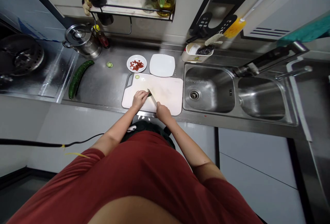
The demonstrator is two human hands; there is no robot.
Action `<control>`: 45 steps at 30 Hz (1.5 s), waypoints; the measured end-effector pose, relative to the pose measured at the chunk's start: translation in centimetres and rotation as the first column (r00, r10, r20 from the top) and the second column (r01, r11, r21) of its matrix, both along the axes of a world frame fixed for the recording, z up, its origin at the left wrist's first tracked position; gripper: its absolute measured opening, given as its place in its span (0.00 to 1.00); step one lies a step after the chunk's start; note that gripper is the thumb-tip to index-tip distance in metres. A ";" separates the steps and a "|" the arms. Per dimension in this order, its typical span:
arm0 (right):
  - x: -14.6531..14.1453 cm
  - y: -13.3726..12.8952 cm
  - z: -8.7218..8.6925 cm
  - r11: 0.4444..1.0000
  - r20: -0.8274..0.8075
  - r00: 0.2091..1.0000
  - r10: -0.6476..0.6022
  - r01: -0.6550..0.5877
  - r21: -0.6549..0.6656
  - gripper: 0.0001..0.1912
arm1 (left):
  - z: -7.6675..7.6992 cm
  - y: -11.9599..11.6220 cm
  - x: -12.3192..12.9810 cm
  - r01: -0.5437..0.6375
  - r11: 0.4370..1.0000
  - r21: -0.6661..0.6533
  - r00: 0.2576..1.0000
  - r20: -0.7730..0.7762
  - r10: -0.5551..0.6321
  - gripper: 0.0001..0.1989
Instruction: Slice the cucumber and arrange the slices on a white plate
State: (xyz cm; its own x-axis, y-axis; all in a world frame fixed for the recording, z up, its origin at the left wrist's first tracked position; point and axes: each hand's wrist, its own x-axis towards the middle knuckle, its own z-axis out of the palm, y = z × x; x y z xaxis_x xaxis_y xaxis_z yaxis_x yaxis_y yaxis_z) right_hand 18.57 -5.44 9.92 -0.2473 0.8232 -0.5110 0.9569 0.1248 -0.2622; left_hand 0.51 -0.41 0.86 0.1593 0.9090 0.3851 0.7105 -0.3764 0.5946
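Observation:
My right hand (163, 113) is wrapped round the handle of a kitchen knife (153, 99), whose blade points up and left over the white cutting board (170, 95). Against the left side of the blade lies a small dark green piece of cucumber (149, 94). The fingers of my left hand (140, 99) are bent together and pressed on that piece, covering part of it. A pale cucumber slice (137, 77) rests near the board's top left corner. Farther left on the steel counter are a whole cucumber (78, 78) and a few thin slices (109, 64).
Behind the board stand a plate of chopped red pieces (129, 58) and a square white plate (162, 65). A double sink (210, 86) with a faucet (273, 59) adjoins on the right. A steel pot (85, 43) and a sauce bottle (102, 39) stand at back left, below a shelf (123, 7).

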 end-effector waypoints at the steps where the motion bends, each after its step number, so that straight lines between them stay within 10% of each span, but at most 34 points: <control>1: 0.0 0.0 0.0 1.000 0.003 1.000 0.000 0.000 0.005 0.14 | 0.0 0.0 0.0 0.001 1.000 -0.005 1.000 0.000 -0.001 0.13; 45: -1.6 3.2 -0.7 0.998 -0.038 0.999 0.030 -0.028 0.058 0.15 | -0.1 0.5 0.0 -0.009 0.999 -0.043 0.999 0.049 0.011 0.13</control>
